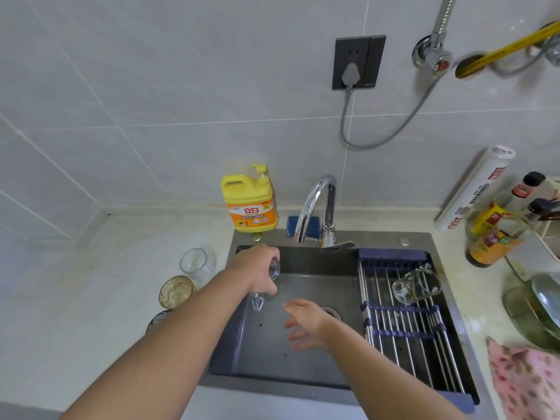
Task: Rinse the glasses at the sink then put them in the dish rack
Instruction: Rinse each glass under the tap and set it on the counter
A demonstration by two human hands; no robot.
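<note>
Our left hand (257, 269) curls round a clear drinking glass (275, 268) tipped over the dark steel sink (303, 368). Our right hand (306, 324), near it, is spread and holds nothing. To its right a clear glass mug (416, 284) lies sideways on the blue-framed steel-rod dish rack (406, 331).

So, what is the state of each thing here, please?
left hand: grips the held glass
held glass: tilted over the sink
right hand: open, empty
rack glass: lying on its side
counter glass: upright
faucet: no stream visible
plug: in its socket
</note>
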